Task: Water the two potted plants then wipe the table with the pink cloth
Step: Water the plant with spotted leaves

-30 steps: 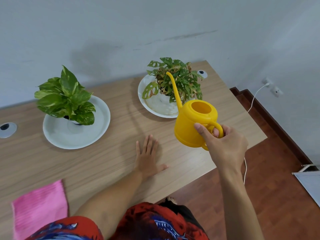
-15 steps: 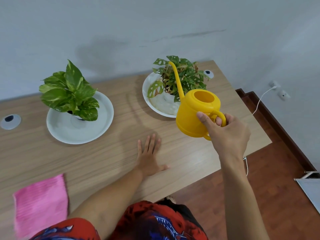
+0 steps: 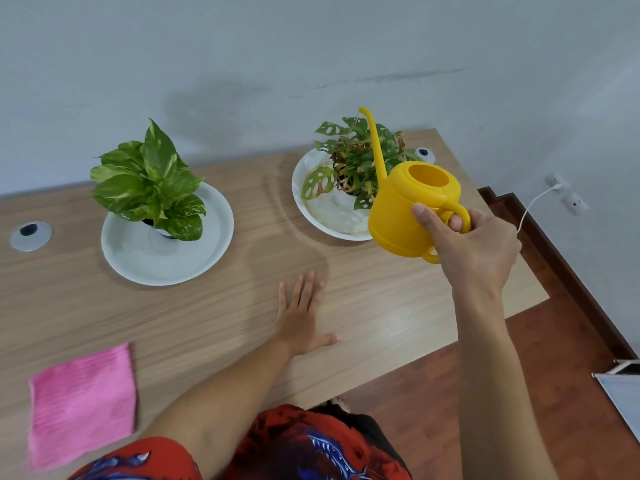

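Grey wall (image 3: 242, 64) backs a wooden table (image 3: 225, 323) that fills most of the view. At the 8 o'clock corner of the table lies the pink cloth (image 3: 83, 403), flat and untouched. At 9 o'clock a round grey cable grommet (image 3: 31, 235) is set into the surface. At 10 o'clock the broad-leaved potted plant (image 3: 152, 188) stands on a white dish (image 3: 207, 251).

The left hand (image 3: 301, 317) lies at the centre of the table, palm down, fingers spread, holding nothing.

At 1 o'clock the hole-leaved potted plant (image 3: 353, 164) stands on a second white dish (image 3: 332, 213). The yellow watering can (image 3: 405, 216) is held in the air just beside this dish, overlapping its near-right rim in the view. Its thin spout rises across the foliage, tip above the leaves.

The right hand (image 3: 474, 247) is closed around the can's handle, thumb pressed on the body. No water stream is discernible.

At 3 o'clock, beyond the table edge, a white cable (image 3: 533, 206) runs to a wall socket (image 3: 557, 181) above the wooden floor (image 3: 554, 393).
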